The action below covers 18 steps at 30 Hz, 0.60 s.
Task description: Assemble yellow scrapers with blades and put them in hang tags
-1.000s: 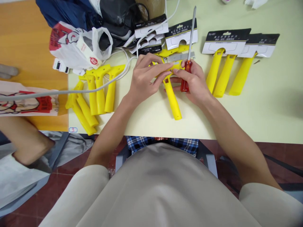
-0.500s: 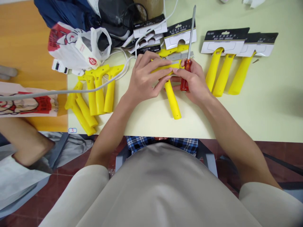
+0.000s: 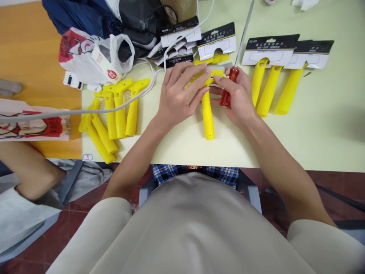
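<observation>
A yellow T-shaped scraper [image 3: 208,120] is between my hands, its grip pointing toward me. My left hand [image 3: 176,93] grips its head from the left, with fingers over the top that hide part of it. A small screw hole shows in the scraper head, and a grey metal strip [image 3: 227,67] shows along its far side. My right hand [image 3: 242,93] holds a screwdriver [image 3: 229,85] with a red handle across the palm, the shaft pointing up and away. The right thumb and fingers also pinch the right end of the scraper head.
Several yellow scraper handles [image 3: 119,114] lie left. Carded yellow scrapers [image 3: 282,89] lie right. More black-and-white cards [image 3: 216,42], a white cable [image 3: 151,82], a plastic bag [image 3: 82,53] and a black bag [image 3: 137,23] are at the back. Another person's arm [image 3: 34,175] is at left.
The scraper has turned so its grip points more straight toward me, and its screw hole now shows. The screwdriver has tilted further right with my right hand.
</observation>
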### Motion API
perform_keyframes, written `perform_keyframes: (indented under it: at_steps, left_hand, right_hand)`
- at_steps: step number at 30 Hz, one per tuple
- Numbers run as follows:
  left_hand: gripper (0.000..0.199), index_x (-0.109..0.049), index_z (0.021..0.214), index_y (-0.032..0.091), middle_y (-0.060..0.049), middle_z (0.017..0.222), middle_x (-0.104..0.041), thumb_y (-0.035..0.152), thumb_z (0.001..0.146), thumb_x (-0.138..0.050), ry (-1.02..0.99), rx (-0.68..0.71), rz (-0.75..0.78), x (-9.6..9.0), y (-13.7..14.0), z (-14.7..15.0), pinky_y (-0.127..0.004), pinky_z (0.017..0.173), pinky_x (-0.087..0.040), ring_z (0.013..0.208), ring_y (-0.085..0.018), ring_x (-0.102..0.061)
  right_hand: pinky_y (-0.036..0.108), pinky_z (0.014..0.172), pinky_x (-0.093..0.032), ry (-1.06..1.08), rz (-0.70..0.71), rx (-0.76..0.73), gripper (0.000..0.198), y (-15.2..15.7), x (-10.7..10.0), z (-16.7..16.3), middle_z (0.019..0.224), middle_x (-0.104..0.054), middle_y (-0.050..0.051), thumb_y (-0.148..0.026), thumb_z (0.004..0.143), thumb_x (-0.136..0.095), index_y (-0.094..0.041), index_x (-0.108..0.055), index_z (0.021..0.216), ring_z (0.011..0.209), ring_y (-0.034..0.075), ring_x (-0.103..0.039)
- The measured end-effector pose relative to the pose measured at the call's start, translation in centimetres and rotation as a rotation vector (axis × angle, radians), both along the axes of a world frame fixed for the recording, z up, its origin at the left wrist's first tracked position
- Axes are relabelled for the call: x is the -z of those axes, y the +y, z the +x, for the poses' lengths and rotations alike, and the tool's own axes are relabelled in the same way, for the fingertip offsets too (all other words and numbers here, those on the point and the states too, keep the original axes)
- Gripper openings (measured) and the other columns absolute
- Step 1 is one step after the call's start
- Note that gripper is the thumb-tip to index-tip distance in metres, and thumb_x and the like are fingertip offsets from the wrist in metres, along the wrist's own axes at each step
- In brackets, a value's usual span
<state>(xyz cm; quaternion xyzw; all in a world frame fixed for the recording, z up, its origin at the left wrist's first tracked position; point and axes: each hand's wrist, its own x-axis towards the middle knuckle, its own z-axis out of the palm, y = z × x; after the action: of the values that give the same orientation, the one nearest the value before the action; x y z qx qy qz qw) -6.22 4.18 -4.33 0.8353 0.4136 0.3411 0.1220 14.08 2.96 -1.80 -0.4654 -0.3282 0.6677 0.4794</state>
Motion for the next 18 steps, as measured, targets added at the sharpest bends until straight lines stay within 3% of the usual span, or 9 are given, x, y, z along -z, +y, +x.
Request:
perform_keyframes:
  at_steps: [4, 7, 11, 13, 18]
  left_hand:
    - [0.047, -0.08, 0.14, 0.042, 0.001, 0.174, -0.056, 0.068, 0.103, -0.067, -0.213, -0.001, -0.209, -1.6, -1.4, 1.9, -0.063, 0.142, -0.024, 0.169, -0.039, -0.039]
    - [0.05, -0.079, 0.144, 0.044, 0.009, 0.178, -0.048, 0.061, 0.097, -0.079, -0.418, 0.012, -0.432, -2.9, -2.2, 3.1, -0.054, 0.148, -0.013, 0.179, -0.033, -0.016]
    - [0.049, -0.076, 0.15, 0.039, 0.012, 0.181, -0.041, 0.048, 0.102, -0.076, -0.46, 0.051, -0.467, -3.7, -2.6, 4.2, -0.049, 0.149, 0.001, 0.18, -0.027, -0.01]
    - [0.047, -0.076, 0.15, 0.036, 0.009, 0.183, -0.04, 0.04, 0.103, -0.076, -0.493, 0.024, -0.47, -4.1, -2.9, 4.6, -0.049, 0.15, -0.003, 0.18, -0.027, -0.011]
    - [0.043, -0.078, 0.143, 0.036, 0.008, 0.179, -0.045, 0.022, 0.103, -0.075, -0.784, -0.042, -0.673, -5.7, -3.8, 6.0, -0.048, 0.143, -0.038, 0.181, -0.026, -0.005]
  right_hand:
    - [0.021, 0.063, -0.057, 0.001, 0.04, 0.071, 0.082, 0.0, -0.1, 0.0, 0.097, -0.059, 0.001, -0.06, 0.069, -0.096, -0.02, -0.038, 0.11, 0.088, 0.011, -0.067]
    - [0.022, 0.064, -0.059, 0.021, 0.098, 0.12, 0.085, 0.0, 0.0, 0.0, 0.101, -0.06, 0.001, -0.068, 0.07, -0.094, -0.022, -0.037, 0.112, 0.092, 0.012, -0.069]
    - [0.022, 0.066, -0.061, 0.084, 0.185, 0.167, 0.085, 0.1, 0.3, -0.1, 0.094, -0.053, 0.0, -0.067, 0.072, -0.094, -0.021, -0.034, 0.112, 0.091, 0.012, -0.07]
    - [0.022, 0.068, -0.062, 0.087, 0.23, 0.177, 0.086, 0.1, 0.5, -0.1, 0.09, -0.049, 0.0, -0.07, 0.074, -0.093, -0.021, -0.033, 0.112, 0.09, 0.01, -0.069]
    - [0.022, 0.075, -0.063, 0.018, 0.331, 0.188, 0.084, -0.1, 0.6, -0.2, 0.096, -0.052, 0.001, -0.078, 0.079, -0.086, -0.022, -0.034, 0.114, 0.092, 0.006, -0.064]
